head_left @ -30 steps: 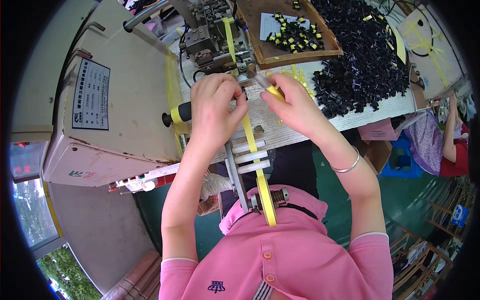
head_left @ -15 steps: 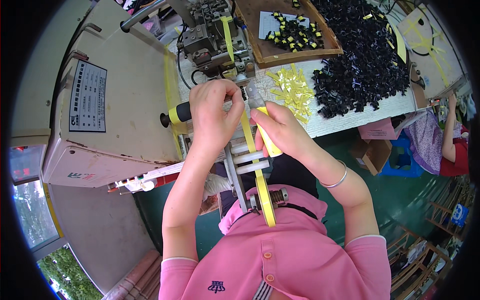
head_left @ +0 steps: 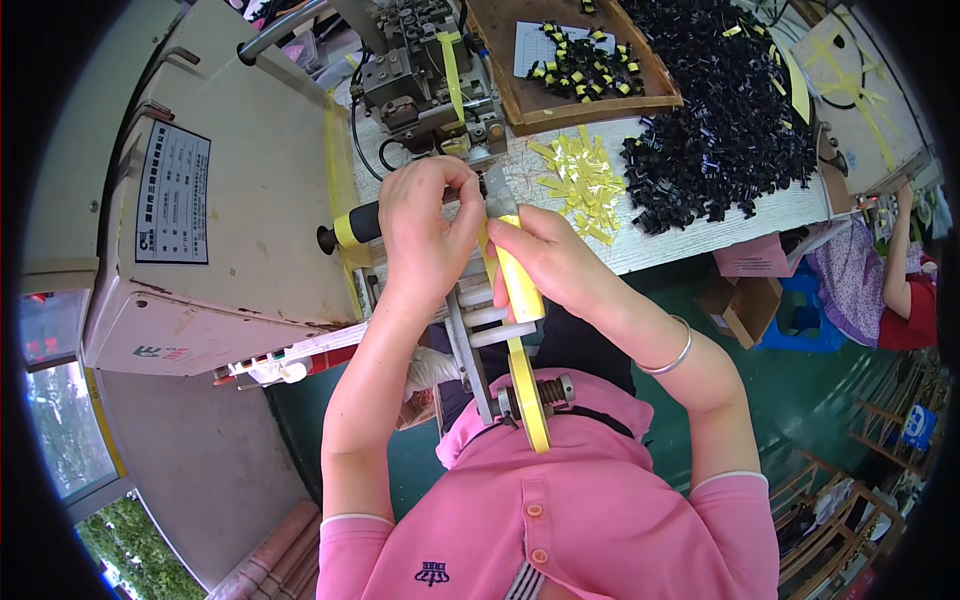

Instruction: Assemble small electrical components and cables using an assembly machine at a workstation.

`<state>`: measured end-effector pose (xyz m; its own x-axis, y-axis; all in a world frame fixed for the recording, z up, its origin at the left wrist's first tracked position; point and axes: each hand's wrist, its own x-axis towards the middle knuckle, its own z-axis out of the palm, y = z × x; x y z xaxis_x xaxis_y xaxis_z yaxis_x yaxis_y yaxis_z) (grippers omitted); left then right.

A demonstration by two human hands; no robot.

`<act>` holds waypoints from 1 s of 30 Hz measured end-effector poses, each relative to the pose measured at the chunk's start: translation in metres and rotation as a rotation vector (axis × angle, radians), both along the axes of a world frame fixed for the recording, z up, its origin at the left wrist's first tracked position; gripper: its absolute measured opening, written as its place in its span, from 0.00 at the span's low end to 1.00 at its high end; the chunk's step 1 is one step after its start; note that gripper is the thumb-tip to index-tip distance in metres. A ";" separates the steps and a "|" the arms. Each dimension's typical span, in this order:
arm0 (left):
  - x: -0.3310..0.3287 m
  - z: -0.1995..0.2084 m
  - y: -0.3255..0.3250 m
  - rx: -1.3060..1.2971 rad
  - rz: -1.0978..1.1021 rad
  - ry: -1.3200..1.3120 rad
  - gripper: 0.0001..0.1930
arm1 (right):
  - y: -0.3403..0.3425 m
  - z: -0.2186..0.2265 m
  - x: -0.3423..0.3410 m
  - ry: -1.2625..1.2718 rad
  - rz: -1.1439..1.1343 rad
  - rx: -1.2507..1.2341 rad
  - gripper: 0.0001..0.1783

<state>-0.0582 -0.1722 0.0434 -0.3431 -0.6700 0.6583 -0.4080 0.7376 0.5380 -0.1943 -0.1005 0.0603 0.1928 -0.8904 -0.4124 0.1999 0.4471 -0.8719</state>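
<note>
My right hand (head_left: 548,258) is wrapped round a tool with a yellow handle (head_left: 519,283) and a flat grey metal blade (head_left: 500,192). Its blade points away from me and lies close to my left fingertips. My left hand (head_left: 428,222) is closed in a pinch, thumb against forefinger; a dark bit shows at the tips, too small and covered to name. A yellow strip winds on a reel (head_left: 528,395) near my waist and runs up past white rollers (head_left: 500,334) beneath my hands. Just beyond them stands a metal press (head_left: 425,85).
Cut yellow strips (head_left: 582,185) lie right of the press. A big heap of small black parts (head_left: 715,130) covers the table's right. Behind, a wooden tray (head_left: 600,110) holds black parts with yellow pieces (head_left: 585,65). A beige cabinet (head_left: 240,180) stands left, a black-handled bar (head_left: 350,228) beside it.
The yellow-handled tool has shifted left and slightly toward me, its blade now nearer my left fingertips. My right hand moved with it; my left hand has stayed nearly in place.
</note>
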 end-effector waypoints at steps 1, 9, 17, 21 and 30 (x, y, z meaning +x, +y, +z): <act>0.000 0.000 0.000 -0.003 0.001 0.001 0.10 | 0.001 0.000 0.000 0.000 -0.001 0.000 0.17; -0.001 0.001 -0.001 0.016 -0.005 0.017 0.09 | 0.000 -0.010 0.006 0.031 -0.026 -0.050 0.17; 0.014 0.012 -0.006 0.275 0.054 -0.049 0.08 | 0.001 -0.002 0.011 -0.068 -0.065 0.065 0.18; 0.011 0.025 -0.002 0.468 0.001 -0.176 0.07 | 0.000 0.001 0.010 -0.048 -0.054 0.095 0.18; 0.011 0.016 0.000 0.341 0.014 -0.118 0.06 | -0.007 0.000 0.024 -0.162 -0.142 0.087 0.17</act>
